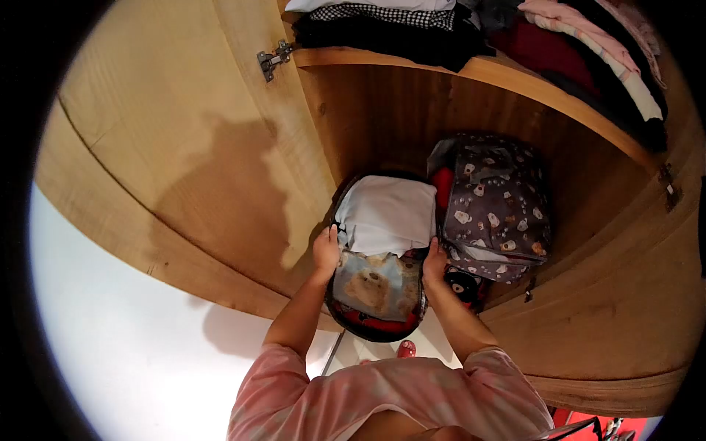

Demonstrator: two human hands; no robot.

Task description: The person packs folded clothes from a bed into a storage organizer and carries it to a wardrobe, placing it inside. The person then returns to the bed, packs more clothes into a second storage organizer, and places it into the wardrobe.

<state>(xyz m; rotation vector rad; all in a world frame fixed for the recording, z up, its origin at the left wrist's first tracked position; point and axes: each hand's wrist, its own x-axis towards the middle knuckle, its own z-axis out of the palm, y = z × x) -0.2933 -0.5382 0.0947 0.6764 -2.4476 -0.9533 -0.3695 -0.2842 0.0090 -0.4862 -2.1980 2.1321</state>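
Our left hand (326,253) and right hand (435,263) flank the bag (371,336), its length pointing away. Fingers (334,233) pinch its sides.

1. No text, label, brand or number can be read anywhere in the view.
2. Case (375,337): dark marks on its red part, too small to make out as letters.
3. Cloth (371,290) in the case: a blurred brown picture, with no legible words.
4. Bag (504,202): small printed figures, no readable lettering.
5. Black round patch (461,287) below the bag: a face-like motif, nothing legible.
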